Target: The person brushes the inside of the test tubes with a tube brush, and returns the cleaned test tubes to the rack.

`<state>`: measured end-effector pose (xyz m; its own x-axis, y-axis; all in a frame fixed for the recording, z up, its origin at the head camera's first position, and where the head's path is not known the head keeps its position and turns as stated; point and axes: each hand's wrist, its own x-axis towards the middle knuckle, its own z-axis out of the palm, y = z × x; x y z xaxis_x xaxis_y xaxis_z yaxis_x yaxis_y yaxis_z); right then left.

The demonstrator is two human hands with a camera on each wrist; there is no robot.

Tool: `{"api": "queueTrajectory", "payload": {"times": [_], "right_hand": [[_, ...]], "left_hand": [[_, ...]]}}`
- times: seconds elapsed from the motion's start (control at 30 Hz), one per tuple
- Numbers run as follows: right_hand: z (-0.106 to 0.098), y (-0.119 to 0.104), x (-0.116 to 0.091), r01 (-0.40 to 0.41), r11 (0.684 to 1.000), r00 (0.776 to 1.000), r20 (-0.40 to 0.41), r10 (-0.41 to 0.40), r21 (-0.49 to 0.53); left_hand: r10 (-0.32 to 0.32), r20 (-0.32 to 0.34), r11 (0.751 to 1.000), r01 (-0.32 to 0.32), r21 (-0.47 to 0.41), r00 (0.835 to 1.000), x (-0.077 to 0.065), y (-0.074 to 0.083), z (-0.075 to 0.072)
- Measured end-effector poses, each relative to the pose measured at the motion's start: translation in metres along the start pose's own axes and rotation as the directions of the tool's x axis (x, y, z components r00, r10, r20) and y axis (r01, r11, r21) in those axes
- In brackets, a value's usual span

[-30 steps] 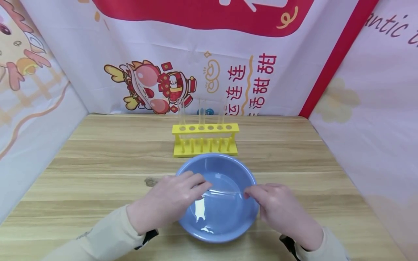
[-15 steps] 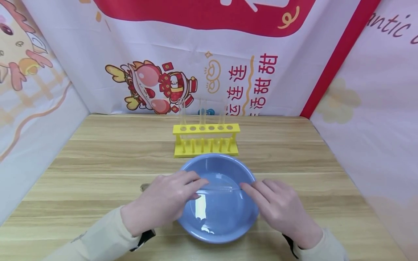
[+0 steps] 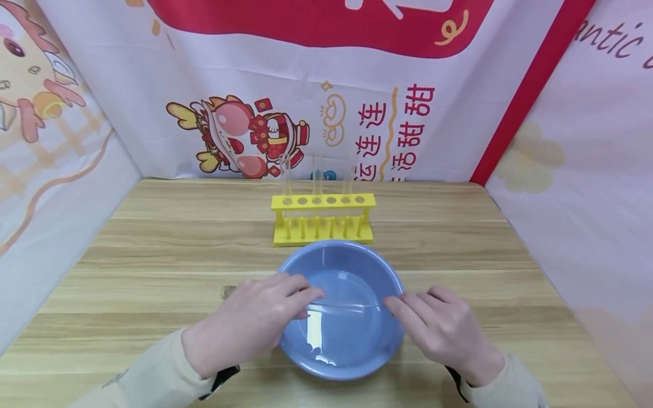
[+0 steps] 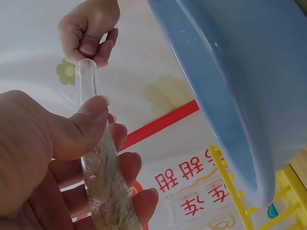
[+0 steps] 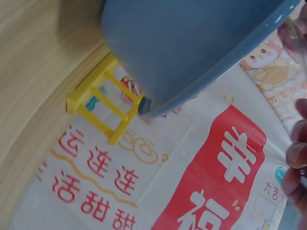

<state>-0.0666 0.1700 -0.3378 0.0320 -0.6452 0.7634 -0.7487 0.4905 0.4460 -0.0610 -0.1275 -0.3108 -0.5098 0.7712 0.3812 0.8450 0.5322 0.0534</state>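
Note:
Above a blue basin (image 3: 342, 340), my left hand (image 3: 255, 317) holds a glass test tube (image 3: 336, 306) lying nearly level, its thumb and fingers wrapped around it. A bristly test tube brush (image 4: 110, 191) fills the lower part of the tube in the left wrist view; its greyish end (image 3: 228, 292) shows left of the hand in the head view. My right hand (image 3: 444, 326) has its fingers curled and pinches at the tube's right end, where a thin line runs to the fingertips. What exactly lies between those fingertips is hidden. The right wrist view shows only some fingers (image 5: 297, 148) at its edge.
A yellow test tube rack (image 3: 323, 202) stands just behind the basin. It bears several holes, and upright glass test tubes (image 3: 317, 178) sit in some of them. A wooden table (image 3: 474, 243) lies under everything, with printed cloth (image 3: 285, 56) hanging behind and at both sides.
My right hand moves a little left toward the left hand, then back right. My left hand shifts slightly left and down, still holding the test tube. The basin and rack stay put.

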Motion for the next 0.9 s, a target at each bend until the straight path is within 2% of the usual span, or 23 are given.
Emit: {"api": "queueTrajectory", "payload": {"times": [0.13,0.33,0.4,0.63,0.77,0.9], "right_hand": [[0.000,-0.004,-0.004,-0.161,0.982,0.983,0.104,0.151,0.098],[-0.003,-0.005,-0.013,-0.347,0.917,0.924,0.238,0.298,0.199],[-0.005,-0.003,-0.015,-0.389,0.894,0.905,0.274,0.325,0.224],[-0.010,0.003,-0.022,-0.454,0.839,0.877,0.317,0.361,0.300],[-0.014,0.005,-0.025,-0.538,0.771,0.821,0.419,0.387,0.340],[-0.021,0.009,-0.028,-0.606,0.705,0.773,0.483,0.411,0.368]], "left_hand": [[-0.005,-0.002,0.999,0.005,0.039,1.000,0.000,-0.002,-0.001],[-0.041,0.051,0.998,0.038,0.052,0.998,-0.001,-0.004,-0.005],[-0.044,0.054,0.998,0.041,0.050,0.998,-0.001,-0.005,-0.006],[-0.027,0.001,0.996,0.026,0.083,1.000,-0.005,-0.008,-0.008],[-0.028,-0.014,0.993,0.029,0.116,1.000,-0.007,-0.012,-0.009],[-0.051,-0.019,0.984,0.053,0.171,0.999,-0.012,-0.018,-0.011]]}}
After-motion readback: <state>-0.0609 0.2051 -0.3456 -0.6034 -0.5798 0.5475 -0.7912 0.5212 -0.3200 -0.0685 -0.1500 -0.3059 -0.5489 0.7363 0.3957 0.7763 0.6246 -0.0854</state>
